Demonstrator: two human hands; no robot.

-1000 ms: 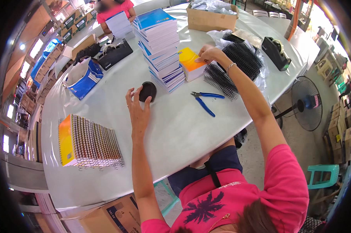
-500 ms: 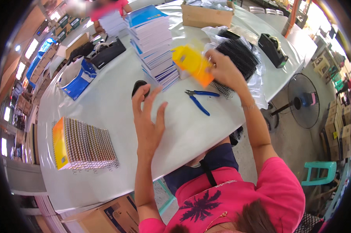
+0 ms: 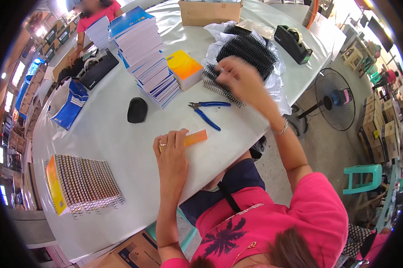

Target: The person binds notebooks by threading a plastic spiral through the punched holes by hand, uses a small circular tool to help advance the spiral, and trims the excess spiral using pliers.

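My left hand [image 3: 172, 152] is on the table, its fingers over a thin yellow-orange notebook [image 3: 197, 137] that it grips; much of the notebook is hidden under the hand. My right hand [image 3: 246, 82] is blurred at the near edge of a pile of black spiral binding coils [image 3: 255, 51] on crumpled white wrapping. Whether its fingers hold a coil does not show. Blue-handled cutting pliers [image 3: 207, 119] lie open between my hands. Beyond them is a stack of yellow-orange notebooks [image 3: 183, 66], beside a tall stack of blue-covered books [image 3: 141, 49].
Coil-bound notebooks [image 3: 87, 183] form a stack at the left. A black rounded object [image 3: 137, 110] lies mid-table. Farther off are a blue-and-white bag [image 3: 72, 105], a cardboard box [image 3: 210, 13] and a tape dispenser [image 3: 293, 44]. A fan [image 3: 328, 100] stands right of the table. Another person sits across.
The yellow-orange notebook has passed from my right hand to the table under my left hand. My right hand has moved to the black coils. The view has shifted.
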